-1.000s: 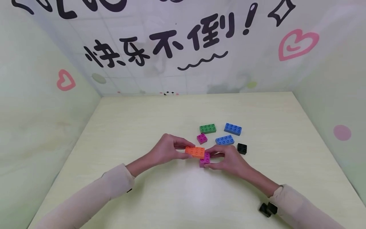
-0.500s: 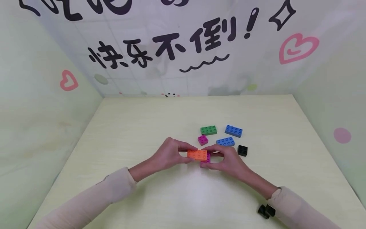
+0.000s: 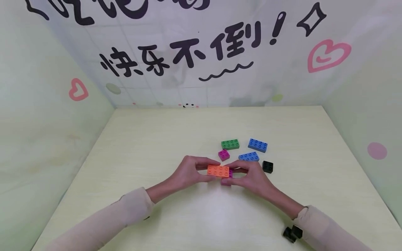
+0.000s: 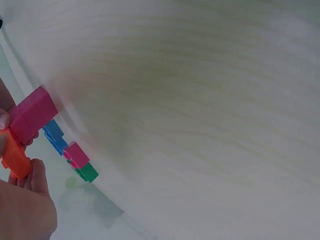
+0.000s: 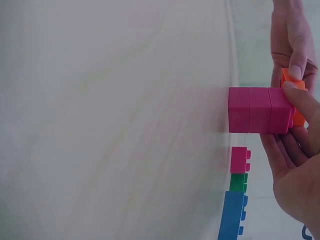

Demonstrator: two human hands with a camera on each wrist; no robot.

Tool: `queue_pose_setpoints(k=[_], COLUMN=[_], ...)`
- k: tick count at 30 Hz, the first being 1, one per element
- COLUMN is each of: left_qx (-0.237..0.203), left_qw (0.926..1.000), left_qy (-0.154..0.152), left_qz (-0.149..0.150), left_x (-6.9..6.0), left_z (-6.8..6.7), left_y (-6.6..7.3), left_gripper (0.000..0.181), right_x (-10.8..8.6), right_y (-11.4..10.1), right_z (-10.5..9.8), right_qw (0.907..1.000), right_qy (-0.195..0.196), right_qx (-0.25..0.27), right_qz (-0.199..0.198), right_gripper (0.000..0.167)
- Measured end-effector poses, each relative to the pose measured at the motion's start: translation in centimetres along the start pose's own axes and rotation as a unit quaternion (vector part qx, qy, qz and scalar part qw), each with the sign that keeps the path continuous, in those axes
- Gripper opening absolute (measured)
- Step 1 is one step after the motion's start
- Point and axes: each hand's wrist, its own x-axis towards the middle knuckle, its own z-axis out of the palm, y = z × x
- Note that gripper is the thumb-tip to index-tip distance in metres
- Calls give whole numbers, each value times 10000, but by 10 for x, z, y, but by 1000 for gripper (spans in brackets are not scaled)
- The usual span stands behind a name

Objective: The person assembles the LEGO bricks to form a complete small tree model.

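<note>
Two hands meet midway between the desk's (image 3: 150, 139) left and right edges on my feed: the left hand (image 3: 186, 173) pinches an orange brick (image 3: 218, 170), and the right hand (image 3: 253, 175) grips a magenta stack (image 5: 255, 110). From above, I see the orange overlapping the stack's top – whether it is seated, I can't tell. Toward the far edge lie green (image 3: 230, 144), small magenta (image 3: 224, 155) and two blue bricks (image 3: 258, 145).

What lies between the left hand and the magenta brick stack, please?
An orange eight-stud brick, held by the left hand, lies there in the head view.
</note>
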Motion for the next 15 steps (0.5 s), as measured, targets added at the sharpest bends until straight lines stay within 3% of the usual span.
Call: queue_pose_setpoints(k=[8,15], left_qx=[-664,-859], left_qw=[9977,9963], left_qy=[113,88], left_qz=[-57,41], left_x=[5,6], left_z=[16,15], left_y=[-12,-14], left_gripper=[45,43], right_x=[-1,-1], right_y=[-1,-2], right_z=[0,-1], right_qw=[9996,9997], right_qy=[75,8], right_qx=[-10,39], right_qz=[270,229], right_gripper=[46,47])
